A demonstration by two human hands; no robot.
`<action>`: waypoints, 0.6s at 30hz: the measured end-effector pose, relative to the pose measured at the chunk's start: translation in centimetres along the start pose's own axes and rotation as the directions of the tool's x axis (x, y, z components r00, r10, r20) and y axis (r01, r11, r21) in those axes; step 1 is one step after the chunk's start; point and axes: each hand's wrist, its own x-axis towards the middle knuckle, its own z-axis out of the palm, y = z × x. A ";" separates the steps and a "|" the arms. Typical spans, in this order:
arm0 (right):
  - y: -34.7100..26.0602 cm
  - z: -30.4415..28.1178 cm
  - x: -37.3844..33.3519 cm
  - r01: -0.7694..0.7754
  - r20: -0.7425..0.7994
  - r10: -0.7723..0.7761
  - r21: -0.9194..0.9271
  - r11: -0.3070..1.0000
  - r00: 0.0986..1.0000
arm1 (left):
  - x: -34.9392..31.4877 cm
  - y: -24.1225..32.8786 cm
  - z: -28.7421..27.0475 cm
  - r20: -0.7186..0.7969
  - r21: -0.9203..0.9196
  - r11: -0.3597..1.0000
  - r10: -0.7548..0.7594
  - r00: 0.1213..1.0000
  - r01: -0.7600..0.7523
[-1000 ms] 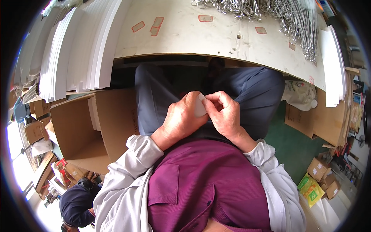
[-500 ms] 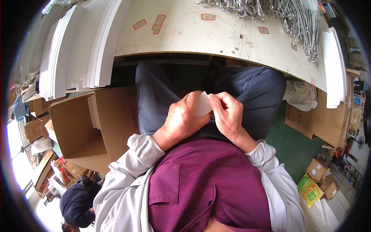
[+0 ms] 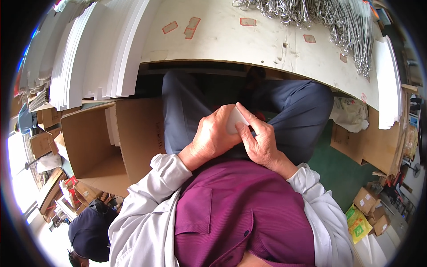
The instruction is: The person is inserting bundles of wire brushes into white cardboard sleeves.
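Observation:
Above my lap, both hands meet around a small white card-like piece; whether it is one sheet or several pressed together I cannot make out. My left hand is closed around its left side, its lower part hidden in the palm. From the right, my right hand pinches the piece, the thumb lying on its face and the index finger reaching along its far edge.
A worktable stands ahead, with many thin looped metal rods at its far right. White panels stand at left above an open cardboard box. White strips are at right. Another person is at lower left.
My right thumb has slid from the piece's upper corner down onto its face, and the index finger has straightened along the far edge. My left hand keeps its grip. The view has shifted slightly.

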 end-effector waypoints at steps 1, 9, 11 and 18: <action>0.1 0.1 -0.1 -0.023 0.035 0.023 -0.013 1.000 0.999 | -0.2 -0.3 0.1 0.004 -0.001 1.000 -0.011 1.000 0.011; -0.1 0.4 1.6 -0.039 -0.019 0.041 0.089 0.995 0.999 | 0.4 0.3 -1.8 0.034 -0.077 0.996 -0.032 0.999 0.035; -1.5 -0.8 2.8 -0.157 -0.023 0.161 0.128 0.979 0.987 | 0.5 1.2 -4.7 0.201 -0.131 0.977 -0.141 0.969 0.169; -1.6 -4.6 8.0 0.056 -0.127 -0.050 0.047 0.997 0.991 | -1.2 0.3 -14.4 0.028 -0.063 0.988 -0.142 0.989 0.144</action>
